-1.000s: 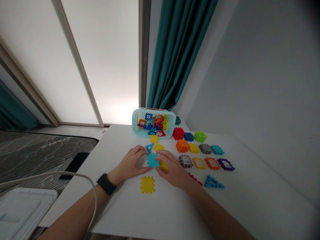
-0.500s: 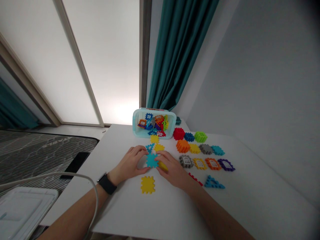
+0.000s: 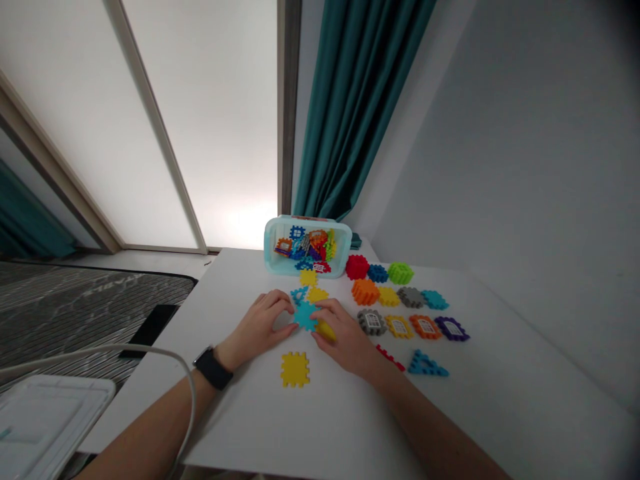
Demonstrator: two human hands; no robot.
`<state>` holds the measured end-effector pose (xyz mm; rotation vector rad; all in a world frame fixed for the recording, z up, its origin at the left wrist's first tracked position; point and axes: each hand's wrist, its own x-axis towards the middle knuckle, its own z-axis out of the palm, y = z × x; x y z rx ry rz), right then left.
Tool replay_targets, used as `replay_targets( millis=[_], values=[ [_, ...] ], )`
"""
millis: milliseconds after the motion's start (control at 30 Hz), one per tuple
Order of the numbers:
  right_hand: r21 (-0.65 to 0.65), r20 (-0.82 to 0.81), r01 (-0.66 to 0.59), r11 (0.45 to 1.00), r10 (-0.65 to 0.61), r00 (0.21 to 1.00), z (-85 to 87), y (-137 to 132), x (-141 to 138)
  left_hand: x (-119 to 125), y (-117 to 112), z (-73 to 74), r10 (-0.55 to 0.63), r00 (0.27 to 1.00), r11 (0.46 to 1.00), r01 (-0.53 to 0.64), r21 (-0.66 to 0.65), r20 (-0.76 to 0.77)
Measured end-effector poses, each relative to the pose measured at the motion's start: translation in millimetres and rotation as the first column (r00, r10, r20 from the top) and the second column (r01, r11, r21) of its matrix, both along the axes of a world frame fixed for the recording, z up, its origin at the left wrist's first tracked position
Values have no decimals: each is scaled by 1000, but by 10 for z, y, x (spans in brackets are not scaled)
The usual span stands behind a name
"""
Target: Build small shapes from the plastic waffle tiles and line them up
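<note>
A light-blue square interlocking tile with notched edges (image 3: 305,316) is between my hands, a little turned. My left hand (image 3: 266,321) has its thumb and fingertips at the tile's left edge. From the other side, my right hand (image 3: 343,335) grips the tile's right edge with its fingers. A yellow piece (image 3: 326,331) shows partly under the right hand; whether the hand holds it too is unclear. Just beyond the tile lie a blue triangular piece (image 3: 299,295) and a yellow tile (image 3: 317,294). Nearer to me, a yellow square tile (image 3: 295,369) lies flat on the table.
At the back stands a pale-blue bin (image 3: 269,257) of mixed tiles. To the right are stacks of tiles, including red (image 3: 357,267), orange (image 3: 365,291) and grey window ones (image 3: 371,322), plus blue triangles (image 3: 427,364). A white cable (image 3: 165,355) crosses by my left forearm.
The light-blue tile has turned slightly and shifted up a little between my hands. My left thumb has moved up closer to its fingers. The other pieces stay where they were.
</note>
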<state>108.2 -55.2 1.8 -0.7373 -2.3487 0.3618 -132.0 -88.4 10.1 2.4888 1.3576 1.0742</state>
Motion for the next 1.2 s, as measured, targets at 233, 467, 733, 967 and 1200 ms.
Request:
replay_targets(
  millis=[233,467,733,967,1200],
  values=[
    [1,19,-9,1000,9,1000,-1,-13,-7,-37,33,-29,25,997,1000,-24,-8,78],
    [7,16,-14,1000,14,1000,-18,2,1,-84,21,-7,31,999,998,-32,59,20],
    [19,30,-36,999,36,999,44,-45,-4,-74,0,14,53,998,994,-51,101,-19],
    [46,25,-24,999,23,999,93,-70,-4,-24,-13,13,19,999,996,-22,84,36],
    [58,-7,-6,998,6,1000,159,-74,25,12,-55,88,-15,1000,998,14,63,16]
  ],
)
